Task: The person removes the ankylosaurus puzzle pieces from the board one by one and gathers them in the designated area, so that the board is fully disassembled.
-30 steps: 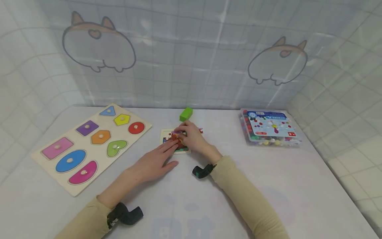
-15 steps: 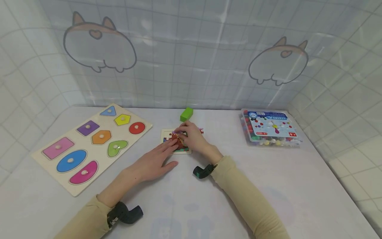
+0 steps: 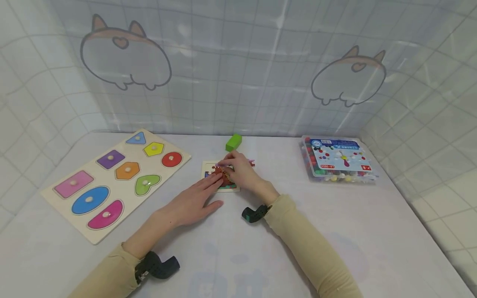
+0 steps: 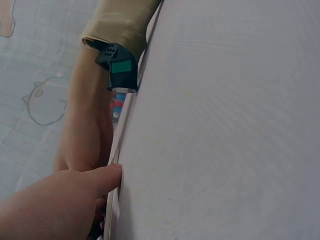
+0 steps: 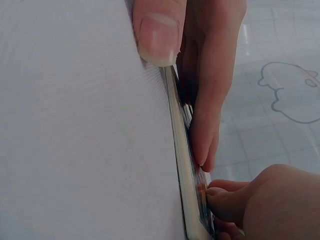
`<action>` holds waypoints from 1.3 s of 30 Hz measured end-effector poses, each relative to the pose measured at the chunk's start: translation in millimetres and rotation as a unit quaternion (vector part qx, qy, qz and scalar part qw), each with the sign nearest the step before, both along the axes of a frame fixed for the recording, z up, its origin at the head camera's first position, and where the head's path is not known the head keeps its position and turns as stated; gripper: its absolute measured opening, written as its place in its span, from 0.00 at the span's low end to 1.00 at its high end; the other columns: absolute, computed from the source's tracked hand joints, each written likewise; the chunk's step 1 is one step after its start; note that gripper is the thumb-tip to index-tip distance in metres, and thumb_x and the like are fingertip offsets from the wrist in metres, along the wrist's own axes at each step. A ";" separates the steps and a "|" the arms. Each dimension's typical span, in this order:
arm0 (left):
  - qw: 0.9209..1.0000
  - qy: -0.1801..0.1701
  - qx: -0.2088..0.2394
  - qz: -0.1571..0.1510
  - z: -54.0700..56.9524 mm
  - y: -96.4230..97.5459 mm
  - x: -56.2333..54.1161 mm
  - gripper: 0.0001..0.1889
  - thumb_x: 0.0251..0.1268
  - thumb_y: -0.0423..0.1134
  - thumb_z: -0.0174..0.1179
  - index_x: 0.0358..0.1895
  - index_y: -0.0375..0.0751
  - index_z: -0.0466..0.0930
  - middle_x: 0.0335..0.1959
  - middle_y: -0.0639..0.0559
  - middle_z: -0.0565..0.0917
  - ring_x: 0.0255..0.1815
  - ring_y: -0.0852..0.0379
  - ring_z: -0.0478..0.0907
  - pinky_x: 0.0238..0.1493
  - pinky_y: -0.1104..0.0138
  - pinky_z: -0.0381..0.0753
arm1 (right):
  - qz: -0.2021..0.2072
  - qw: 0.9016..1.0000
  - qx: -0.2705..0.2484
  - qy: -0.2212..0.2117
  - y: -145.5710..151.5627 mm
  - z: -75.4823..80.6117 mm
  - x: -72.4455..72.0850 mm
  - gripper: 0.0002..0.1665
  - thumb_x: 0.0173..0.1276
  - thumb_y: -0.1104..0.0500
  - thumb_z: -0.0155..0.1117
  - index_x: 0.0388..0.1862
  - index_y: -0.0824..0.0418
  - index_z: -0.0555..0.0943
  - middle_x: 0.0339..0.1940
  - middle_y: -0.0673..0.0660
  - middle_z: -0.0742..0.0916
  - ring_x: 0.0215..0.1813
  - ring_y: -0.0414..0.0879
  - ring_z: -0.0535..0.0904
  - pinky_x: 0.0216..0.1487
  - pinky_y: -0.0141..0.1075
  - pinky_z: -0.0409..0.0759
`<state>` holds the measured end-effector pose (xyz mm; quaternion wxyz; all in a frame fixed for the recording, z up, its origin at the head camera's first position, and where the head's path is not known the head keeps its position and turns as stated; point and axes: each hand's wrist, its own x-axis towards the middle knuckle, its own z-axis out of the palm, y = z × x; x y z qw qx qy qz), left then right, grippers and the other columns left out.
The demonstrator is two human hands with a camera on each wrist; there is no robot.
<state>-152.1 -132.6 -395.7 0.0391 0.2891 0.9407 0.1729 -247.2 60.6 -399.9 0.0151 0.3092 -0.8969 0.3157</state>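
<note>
A small jigsaw puzzle in a cream tray (image 3: 206,166) lies at the middle of the table, its brown and green picture partly covered by both hands. My left hand (image 3: 190,203) rests on it from the left with fingers extended and thumb apart. From the right, my right hand (image 3: 242,173) bends its fingers and thumb over the picture, pinching what looks like a small puzzle piece; the fingers mostly hide it. In the right wrist view, the right fingertips meet at an orange patch on the tray (image 5: 186,185). A pinkish-red piece (image 3: 252,163) shows just beyond the right hand.
A green block (image 3: 233,142) lies behind the puzzle. On the left is a wooden shape board (image 3: 123,190) with coloured knobbed pieces. A clear box (image 3: 337,159) of coloured parts stands at the back right. A patterned curtain (image 3: 238,82) hangs behind the table.
Both hands stay at the puzzle with hardly any movement. The whole view shifts very slightly; nothing is visibly taken hold of or let go.
</note>
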 end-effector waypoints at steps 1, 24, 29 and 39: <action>1.000 -0.003 0.000 0.001 0.1 -0.3 0.3 0.37 0.75 0.55 0.54 0.77 0.37 0.58 0.81 0.44 0.56 0.81 0.45 0.52 0.77 0.50 0.59 | 0.003 1.000 0.001 -0.002 -0.1 0.7 0.1 0.14 0.73 0.64 0.62 0.54 0.62 0.86 0.52 0.60 0.80 0.56 0.54 0.75 0.60 0.45 0.76; 1.000 -0.004 0.001 0.006 -0.9 -0.8 -0.1 0.37 0.74 0.56 0.54 0.77 0.38 0.59 0.81 0.45 0.56 0.81 0.46 0.53 0.77 0.50 0.60 | 0.001 0.999 0.006 -0.045 -1.1 3.7 -2.9 0.14 0.74 0.66 0.60 0.56 0.63 0.82 0.54 0.60 0.79 0.58 0.54 0.75 0.64 0.45 0.74; 1.000 -0.001 0.001 0.008 -0.9 -0.3 0.2 0.37 0.74 0.55 0.54 0.77 0.38 0.59 0.80 0.44 0.57 0.81 0.46 0.53 0.76 0.50 0.61 | 0.002 0.999 0.003 -0.048 -1.1 2.8 -2.9 0.14 0.74 0.66 0.59 0.57 0.64 0.80 0.54 0.60 0.79 0.59 0.53 0.74 0.64 0.45 0.74; 1.000 -0.014 0.000 0.012 0.1 -0.8 -0.1 0.38 0.74 0.57 0.54 0.78 0.39 0.58 0.81 0.45 0.56 0.81 0.46 0.52 0.77 0.50 0.59 | 0.006 0.999 -0.005 -0.042 0.0 2.2 -2.4 0.17 0.74 0.66 0.59 0.59 0.64 0.80 0.53 0.59 0.79 0.57 0.52 0.75 0.63 0.44 0.75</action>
